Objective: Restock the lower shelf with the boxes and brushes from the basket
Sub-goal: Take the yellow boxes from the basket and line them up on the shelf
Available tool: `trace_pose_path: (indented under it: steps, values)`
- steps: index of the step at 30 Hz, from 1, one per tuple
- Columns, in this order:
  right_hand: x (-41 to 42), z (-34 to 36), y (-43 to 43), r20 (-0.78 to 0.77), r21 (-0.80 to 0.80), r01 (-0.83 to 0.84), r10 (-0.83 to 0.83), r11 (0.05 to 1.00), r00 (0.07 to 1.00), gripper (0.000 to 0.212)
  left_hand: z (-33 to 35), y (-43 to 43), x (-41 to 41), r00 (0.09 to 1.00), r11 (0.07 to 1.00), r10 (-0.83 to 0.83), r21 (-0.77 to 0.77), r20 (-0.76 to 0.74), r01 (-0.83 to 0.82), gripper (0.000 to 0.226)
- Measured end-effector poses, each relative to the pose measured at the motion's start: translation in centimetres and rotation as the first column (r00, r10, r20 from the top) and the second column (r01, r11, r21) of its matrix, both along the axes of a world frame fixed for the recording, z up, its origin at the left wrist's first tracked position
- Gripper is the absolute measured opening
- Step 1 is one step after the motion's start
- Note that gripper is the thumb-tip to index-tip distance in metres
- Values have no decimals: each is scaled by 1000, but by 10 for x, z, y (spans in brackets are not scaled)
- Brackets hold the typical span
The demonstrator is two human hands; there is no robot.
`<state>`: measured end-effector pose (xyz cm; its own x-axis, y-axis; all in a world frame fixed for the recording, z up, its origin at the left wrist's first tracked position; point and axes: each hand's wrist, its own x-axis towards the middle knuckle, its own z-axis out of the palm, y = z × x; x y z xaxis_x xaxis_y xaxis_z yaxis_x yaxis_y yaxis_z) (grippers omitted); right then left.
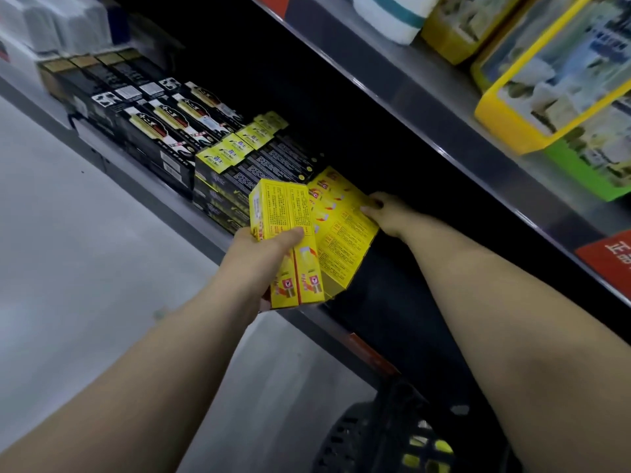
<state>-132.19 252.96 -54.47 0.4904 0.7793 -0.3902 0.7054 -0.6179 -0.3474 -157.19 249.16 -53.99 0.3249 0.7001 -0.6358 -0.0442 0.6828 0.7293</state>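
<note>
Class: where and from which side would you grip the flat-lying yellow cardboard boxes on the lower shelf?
Likely by the near short ends of the yellow cardboard boxes, from the aisle side: they lie flat, ends at the shelf front, black boxes crowd the left, and the right hand holds the right edge.

Above, we see an upper shelf (426, 107) carrying a white roll with a teal band (389, 15), an olive-yellow pack (457, 25) just beside it, a large yellow-framed pack (505, 124) and a green pack (580, 172) under that one, with a red label (611, 264) on the shelf's front edge. To the left we find a row of black boxes (164, 131), touching a stack of black boxes with yellow ends (239, 151), and blurred white packs (51, 18) beyond them. Below all this we see the grey floor (68, 250).
</note>
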Motion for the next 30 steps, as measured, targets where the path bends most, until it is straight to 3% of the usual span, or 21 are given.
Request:
trace_pose_path:
  steps: [6, 10, 12, 14, 16, 18, 22, 26, 30]
  values:
    - [-4, 1, 1, 32, -101, -73, 77, 992, 997, 51, -1, -2, 8, 999, 999, -47, 13, -23, 47, 53]
    - [-16, 13, 1, 250, -207, -176, 226, 962, 941, 60, -2, -3, 8, 998, 998, -58, 18, 3, 58, 44]
    - [-34, 35, -2, 202, -145, -321, 346, 936, 916, 79, -3, -3, 6, 998, 998, -66, 14, 15, 66, 46]
    - [-53, 60, -9, 65, -60, -537, 541, 841, 839, 102, -4, -2, 5, 996, 997, -80, 13, 27, 80, 50]
    - [-68, 78, -21, -23, -22, -678, 678, 735, 735, 111, -4, -1, 6, 995, 995, -95, 23, 40, 94, 50]
    - [-74, 85, -33, -25, -14, -733, 733, 680, 680, 112, -3, -2, 8, 991, 993, -115, 35, 68, 113, 47]
    - [-64, 91, -51, 3, 57, -682, 683, 729, 730, 119, 3, -6, 11, 974, 980, -201, 19, 106, 200, 48]
    - [-50, 93, -62, 57, 40, -687, 684, 726, 727, 84, 5, -9, 11, 951, 959, -280, -14, 133, 284, 45]
    - [-30, 90, -70, 80, 31, -679, 676, 733, 733, 58, 4, -10, 13, 945, 954, -295, -11, 143, 299, 66]
